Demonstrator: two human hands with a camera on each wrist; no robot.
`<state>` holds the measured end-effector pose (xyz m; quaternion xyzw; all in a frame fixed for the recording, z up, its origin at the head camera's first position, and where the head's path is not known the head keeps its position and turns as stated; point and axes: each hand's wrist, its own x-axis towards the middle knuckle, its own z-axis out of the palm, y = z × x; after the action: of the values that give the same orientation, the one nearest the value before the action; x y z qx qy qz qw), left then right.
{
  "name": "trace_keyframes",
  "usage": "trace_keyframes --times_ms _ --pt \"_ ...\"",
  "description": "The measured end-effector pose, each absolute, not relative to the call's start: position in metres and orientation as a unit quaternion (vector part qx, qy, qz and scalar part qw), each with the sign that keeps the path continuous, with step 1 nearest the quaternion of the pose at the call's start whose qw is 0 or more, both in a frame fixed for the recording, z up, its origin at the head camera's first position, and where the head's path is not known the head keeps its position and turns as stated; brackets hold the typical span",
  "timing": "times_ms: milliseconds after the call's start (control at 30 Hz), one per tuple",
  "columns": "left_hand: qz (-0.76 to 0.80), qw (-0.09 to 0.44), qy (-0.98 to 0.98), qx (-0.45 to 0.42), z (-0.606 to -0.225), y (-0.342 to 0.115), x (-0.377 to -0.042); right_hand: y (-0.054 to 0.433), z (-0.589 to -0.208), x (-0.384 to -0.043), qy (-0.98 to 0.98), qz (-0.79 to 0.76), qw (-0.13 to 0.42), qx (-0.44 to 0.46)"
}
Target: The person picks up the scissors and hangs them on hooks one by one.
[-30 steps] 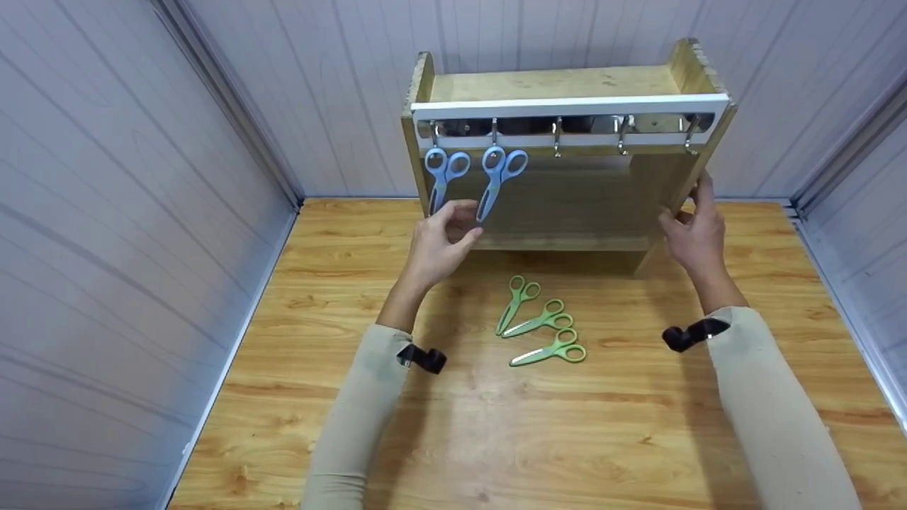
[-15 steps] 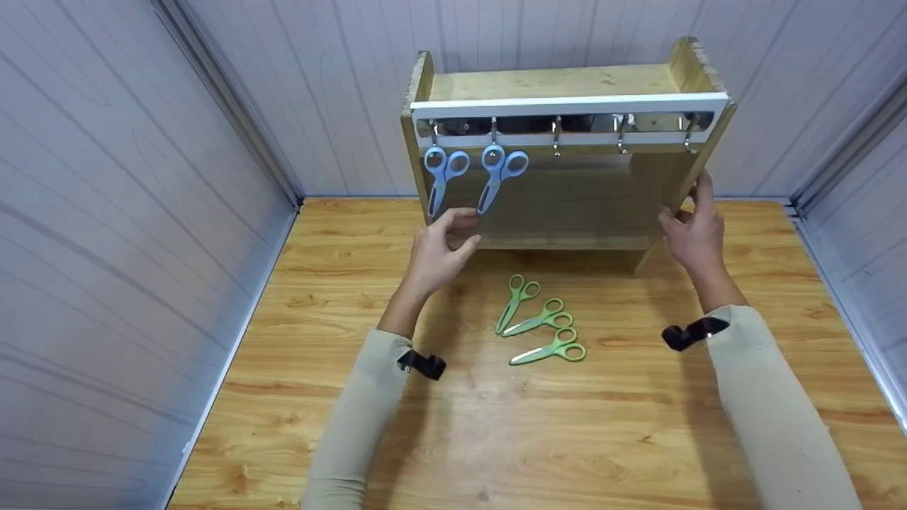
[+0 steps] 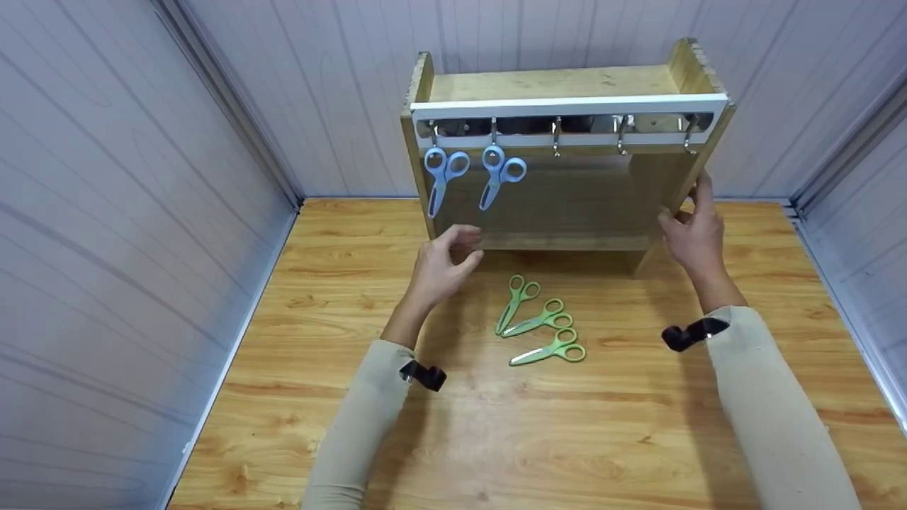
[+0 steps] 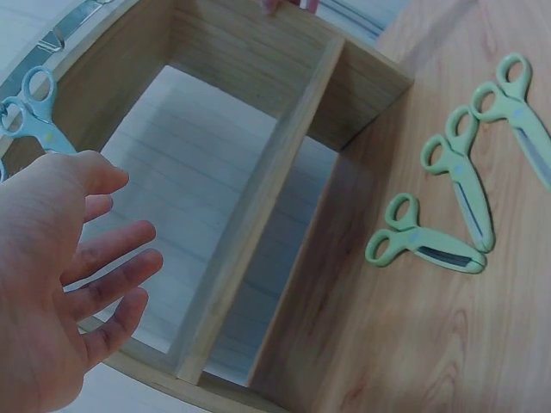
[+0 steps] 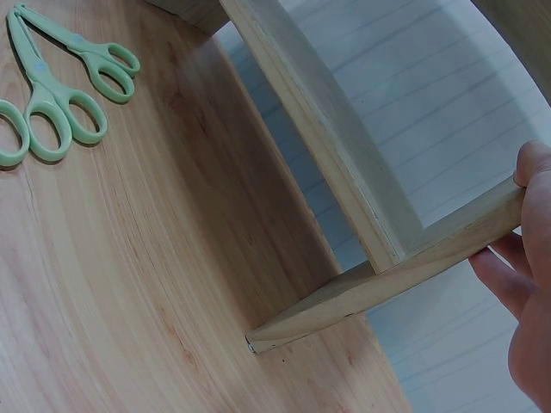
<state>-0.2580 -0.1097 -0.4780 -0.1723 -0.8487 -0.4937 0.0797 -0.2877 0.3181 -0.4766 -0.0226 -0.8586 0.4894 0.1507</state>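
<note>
Two pairs of blue scissors hang by one finger loop each from the first two hooks at the left; the outer blue scissors (image 3: 441, 177) are beside the inner blue scissors (image 3: 499, 173). Just below them my left hand (image 3: 443, 265) is held in the air, fingers loosely bent and holding nothing. My right hand (image 3: 696, 230) grips the right side panel of the wooden rack (image 3: 553, 244), thumb on the inner side and fingers outside. On the floor lie three green scissors: the upper (image 3: 517, 304), the middle (image 3: 542, 319) and the lower green scissors (image 3: 553, 349).
A white hook rail (image 3: 567, 106) runs along the rack's front; its three right-hand hooks (image 3: 623, 134) carry nothing. Ribbed wall panels (image 3: 354, 92) stand behind and on both sides. Wood-patterned flooring (image 3: 567, 439) spreads in front of the rack.
My left hand has moved down, away from the tip of the inner blue scissors, which have swung slightly on their hook. My right hand has stayed on the rack's side panel.
</note>
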Motion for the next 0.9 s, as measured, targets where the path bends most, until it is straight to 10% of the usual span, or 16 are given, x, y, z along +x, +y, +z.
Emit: trace_keyframes --times_ms 900 --pt "-0.459 0.048 -0.869 -0.178 -0.513 -0.099 -0.245 0.317 -0.478 -0.289 -0.858 0.49 0.157 -0.012"
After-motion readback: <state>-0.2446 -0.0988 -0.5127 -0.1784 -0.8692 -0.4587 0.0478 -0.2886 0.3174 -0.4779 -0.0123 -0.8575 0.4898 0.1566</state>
